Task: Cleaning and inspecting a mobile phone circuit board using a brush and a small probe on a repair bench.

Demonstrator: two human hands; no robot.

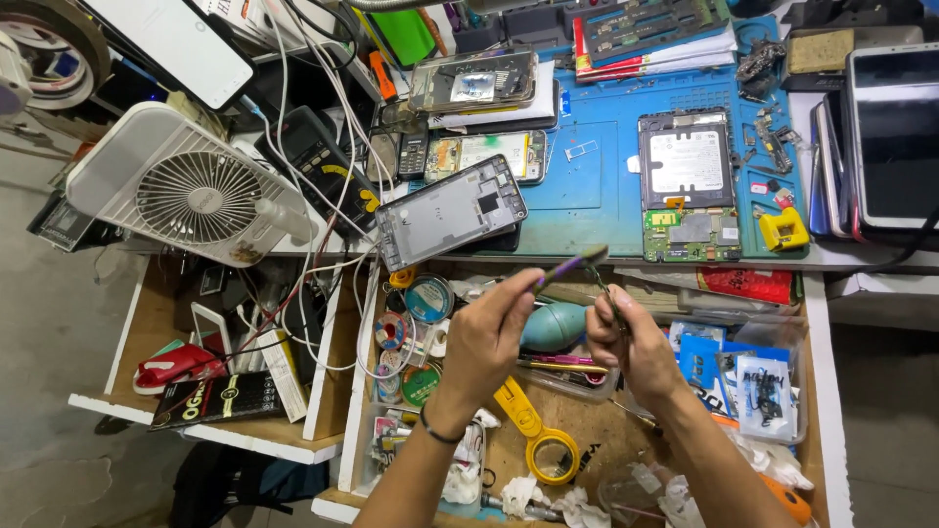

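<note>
Brushing over the cluttered open drawer (pixel 587 430), a purple-handled brush (pixel 572 264) is pinched by the left hand (pixel 489 337) against tweezers (pixel 608 298) gripped by the right hand (pixel 636 347), so anything flicked loose is probably lost among the clutter.

Bright even overhead light, soft shadows, glare on the phone screens (pixel 895 137), wide-angle bending at edges, hands slightly blurred
</note>
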